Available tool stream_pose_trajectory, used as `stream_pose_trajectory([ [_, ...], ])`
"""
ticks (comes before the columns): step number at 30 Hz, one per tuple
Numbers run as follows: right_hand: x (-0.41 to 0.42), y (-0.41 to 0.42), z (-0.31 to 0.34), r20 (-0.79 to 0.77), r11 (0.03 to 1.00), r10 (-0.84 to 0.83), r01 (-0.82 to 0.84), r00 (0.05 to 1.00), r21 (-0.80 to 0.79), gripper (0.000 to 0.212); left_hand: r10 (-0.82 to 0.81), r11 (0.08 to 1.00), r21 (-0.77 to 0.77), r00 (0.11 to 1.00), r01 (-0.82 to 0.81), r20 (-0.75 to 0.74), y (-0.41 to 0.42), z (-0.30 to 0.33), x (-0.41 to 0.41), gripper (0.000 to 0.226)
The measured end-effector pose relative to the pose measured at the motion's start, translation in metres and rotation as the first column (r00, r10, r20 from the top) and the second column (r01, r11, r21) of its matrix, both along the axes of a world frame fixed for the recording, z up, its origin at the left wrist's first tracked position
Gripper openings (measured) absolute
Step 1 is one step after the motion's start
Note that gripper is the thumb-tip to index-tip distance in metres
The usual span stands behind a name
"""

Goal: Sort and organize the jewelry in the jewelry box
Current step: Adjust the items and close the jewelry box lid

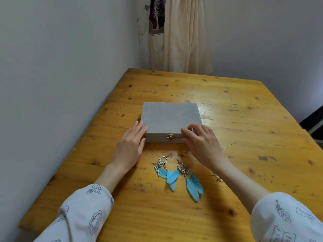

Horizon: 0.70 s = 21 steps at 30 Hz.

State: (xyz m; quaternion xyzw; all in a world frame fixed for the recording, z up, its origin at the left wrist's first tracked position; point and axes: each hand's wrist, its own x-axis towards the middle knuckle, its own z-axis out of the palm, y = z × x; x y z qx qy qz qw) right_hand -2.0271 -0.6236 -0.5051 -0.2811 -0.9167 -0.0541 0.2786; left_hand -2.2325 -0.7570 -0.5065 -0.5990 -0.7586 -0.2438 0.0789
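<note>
From the head view, a grey jewelry box (170,118) sits shut in the middle of the wooden bench (244,137), its small brass clasp (170,136) facing the person and apparently fastened. The left hand (130,146) rests against the box's near left corner, fingers (140,128) straight and laid along the edge, gripping nothing. The right hand (201,144) covers the near right corner, its fingers lightly bent over the lid edge and front face; it touches rather than grips the box.

Just in front of the box, between the two forearms, lie two blue feather earrings (178,175), side by side, their metal tops pointing toward the box. A small metal piece (217,178), too small to identify, lies beside the right wrist.

The likely risk comes with opening the lid. If the hands lift before the clasp is released, the whole box may tip or slide toward the near edge. A forearm dragged back could also sweep the light feathers off the bench or tangle the hooks, and the small piece by the wrist could easily be knocked away unnoticed.
</note>
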Motion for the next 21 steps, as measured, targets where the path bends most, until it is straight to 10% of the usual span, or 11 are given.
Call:
stream_pose_trajectory([
  [12, 0.004, -0.004, -0.012, 0.065, 0.991, -0.01, 0.019, 0.998, -0.134, 0.052, -0.171, 0.98, -0.148, 0.938, 0.132, -0.3, 0.023, -0.005, 0.045, 0.077],
  [21, 0.002, -0.006, -0.009, 0.081, 0.979, -0.014, 0.03, 0.997, -0.201, 0.048, -0.277, 0.945, -0.266, 0.895, 0.188, -0.35, 0.015, -0.006, 0.031, 0.051],
])
